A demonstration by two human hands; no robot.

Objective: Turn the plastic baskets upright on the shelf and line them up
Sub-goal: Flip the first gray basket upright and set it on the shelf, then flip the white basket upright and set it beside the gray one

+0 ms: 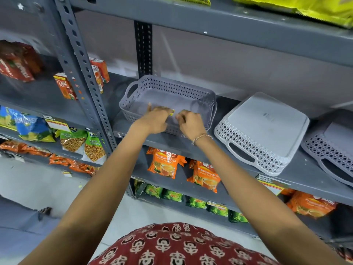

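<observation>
Both hands grip the near rim of the upright basket (168,100): the left hand (155,119) with fingers curled over the edge, the right hand (191,122) closed on it just beside, probably to square it against the shelf (191,144) front. The basket is grey plastic with perforated walls and a handle slot at each end, and sits open side up at the left of the shelf. To its right lie two more baskets, a white one (263,134) and a grey one (332,150), both still upside down.
</observation>
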